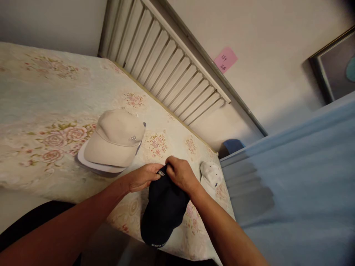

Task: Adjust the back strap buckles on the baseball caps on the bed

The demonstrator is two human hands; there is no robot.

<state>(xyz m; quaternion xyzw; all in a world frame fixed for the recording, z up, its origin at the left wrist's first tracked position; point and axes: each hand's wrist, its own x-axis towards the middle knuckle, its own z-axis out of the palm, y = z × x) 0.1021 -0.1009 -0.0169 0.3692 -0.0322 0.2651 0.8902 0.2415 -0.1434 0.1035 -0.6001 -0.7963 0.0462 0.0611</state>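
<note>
A black baseball cap point(166, 210) hangs between my two hands over the front edge of the table. My left hand point(145, 177) pinches its strap end beside a small metal buckle point(161, 172). On the other side of that buckle, my right hand point(181, 173) has its fingers closed on the same end of the cap. Pale lettering shows at the cap's lower end. To the left, a beige cap point(116, 135) sits on top of a white-brimmed cap point(87, 160). A smaller white cap point(212, 173) lies right of my right hand.
The table carries a floral cloth point(55, 96). A white radiator point(166, 62) runs along the wall behind it. A blue curtain point(299, 166) borders the right side. A pink note point(226, 59) and a framed picture point(335, 70) are on the wall.
</note>
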